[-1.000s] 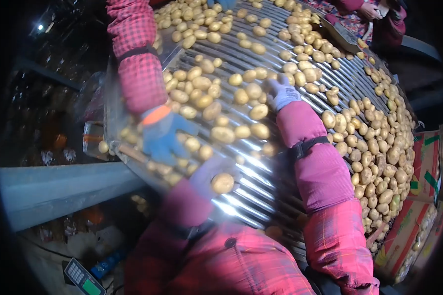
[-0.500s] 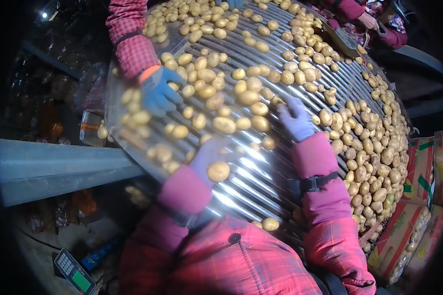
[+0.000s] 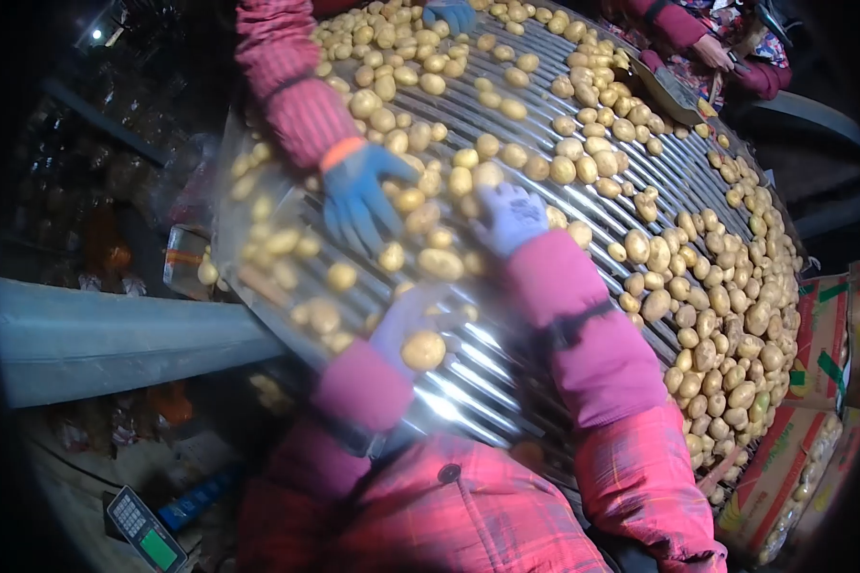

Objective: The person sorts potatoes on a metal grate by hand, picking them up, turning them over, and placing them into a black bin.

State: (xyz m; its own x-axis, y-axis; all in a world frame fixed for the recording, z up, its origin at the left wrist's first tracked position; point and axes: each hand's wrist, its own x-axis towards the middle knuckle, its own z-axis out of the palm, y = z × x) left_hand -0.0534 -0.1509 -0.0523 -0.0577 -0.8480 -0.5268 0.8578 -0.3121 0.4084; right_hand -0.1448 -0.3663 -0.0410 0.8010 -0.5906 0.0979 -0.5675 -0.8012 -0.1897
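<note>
Potatoes lie across a bed of metal rollers. My left hand, in a pale purple glove, is slightly blurred and low over the rollers, fingers stretched forward. A single potato sits beside its palm. Further forward, my right hand wears the same kind of glove. Its fingers are apart and reach against a potato in the middle cluster. Its palm is turned down and hidden. Between my hands and the co-worker's lies an oblong potato.
A co-worker's blue-gloved hand reaches in from the left. Another blue glove shows at the far edge. A person's bare hand is at upper right. Many potatoes crowd the right side. Cartons, a metal beam and a scale surround the bed.
My right hand has moved left to the middle cluster. My left hand stays low beside the same potato. The co-worker's blue glove has moved right and the view has shifted slightly.
</note>
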